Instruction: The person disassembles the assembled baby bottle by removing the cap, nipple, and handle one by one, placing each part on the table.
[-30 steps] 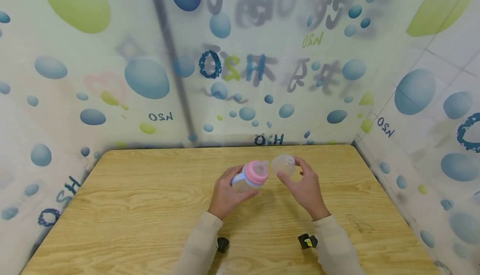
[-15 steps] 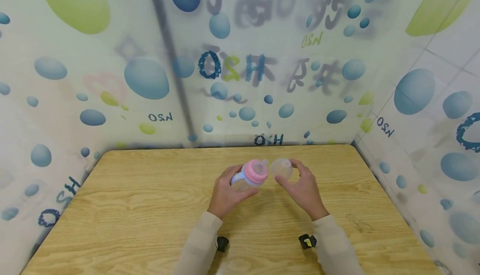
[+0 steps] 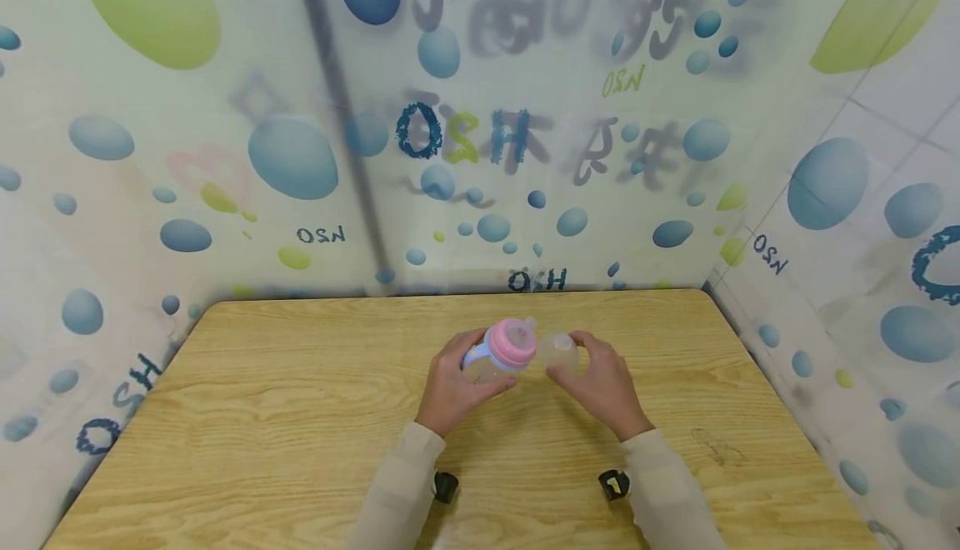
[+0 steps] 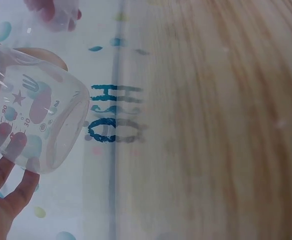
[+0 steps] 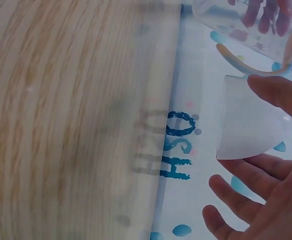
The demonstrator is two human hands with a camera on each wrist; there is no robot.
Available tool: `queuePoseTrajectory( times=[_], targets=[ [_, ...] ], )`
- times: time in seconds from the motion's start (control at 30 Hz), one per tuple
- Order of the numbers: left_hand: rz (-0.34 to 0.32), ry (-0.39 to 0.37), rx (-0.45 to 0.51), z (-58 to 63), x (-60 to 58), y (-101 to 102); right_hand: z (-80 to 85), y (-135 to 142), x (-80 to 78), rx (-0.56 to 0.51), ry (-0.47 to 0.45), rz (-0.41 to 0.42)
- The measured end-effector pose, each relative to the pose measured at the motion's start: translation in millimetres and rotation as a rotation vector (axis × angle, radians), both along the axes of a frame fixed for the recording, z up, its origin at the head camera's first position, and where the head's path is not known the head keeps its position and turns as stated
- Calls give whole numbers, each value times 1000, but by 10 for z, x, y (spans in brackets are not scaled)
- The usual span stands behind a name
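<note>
My left hand [image 3: 453,383] grips a clear baby bottle [image 4: 40,107] with a pink collar, a teat and blue side handles, tilted above the table. Measuring marks and a star are printed on its wall. Just right of the teat, my right hand [image 3: 606,383] holds a translucent domed bottle cap [image 5: 251,120] between thumb and fingers. In the right wrist view the cap's open rim faces left, toward the table, and the lower fingers are spread off it. Cap and bottle are close together, with a narrow gap in the head view.
A wood-grain table [image 3: 300,400] lies under both hands. Behind it and at the sides hang pale sheets [image 3: 480,225] printed with blue and green drops. Black wrist straps [image 3: 446,487] show at both sleeves.
My right hand has turned the cap and brought it slightly left and down, nearer the bottle. The left hand and bottle have stayed almost still.
</note>
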State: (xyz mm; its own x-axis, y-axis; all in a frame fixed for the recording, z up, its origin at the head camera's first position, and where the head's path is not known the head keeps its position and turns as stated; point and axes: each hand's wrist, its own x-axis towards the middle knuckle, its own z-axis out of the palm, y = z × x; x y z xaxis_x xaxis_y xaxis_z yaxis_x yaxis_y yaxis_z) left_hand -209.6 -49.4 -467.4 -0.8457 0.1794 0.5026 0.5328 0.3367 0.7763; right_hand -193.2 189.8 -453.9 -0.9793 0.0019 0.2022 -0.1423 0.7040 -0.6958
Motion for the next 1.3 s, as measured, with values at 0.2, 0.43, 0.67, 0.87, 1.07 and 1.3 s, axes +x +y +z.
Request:
queuePoseTrajectory(
  times=[0.2, 0.43, 0.67, 0.87, 1.07, 1.3],
  targets=[
    [6, -12, 8, 4, -7, 11, -24, -5, 0, 87, -13, 2],
    [6, -5, 3, 10, -2, 3, -90, -7, -20, 192, -10, 12],
    [4, 0, 10, 3, -8, 4, -118, -8, -14, 252, -19, 6],
    [-1, 0, 13, -13, -14, 1, -160, -4, -14, 276, -50, 7],
    [13, 13, 17, -11, -19, -8, -188, 14, -1, 284, -43, 20],
    [-2, 20, 28, -12, -30, -15, -193, 26, 15, 295, -51, 23]
  ],
)
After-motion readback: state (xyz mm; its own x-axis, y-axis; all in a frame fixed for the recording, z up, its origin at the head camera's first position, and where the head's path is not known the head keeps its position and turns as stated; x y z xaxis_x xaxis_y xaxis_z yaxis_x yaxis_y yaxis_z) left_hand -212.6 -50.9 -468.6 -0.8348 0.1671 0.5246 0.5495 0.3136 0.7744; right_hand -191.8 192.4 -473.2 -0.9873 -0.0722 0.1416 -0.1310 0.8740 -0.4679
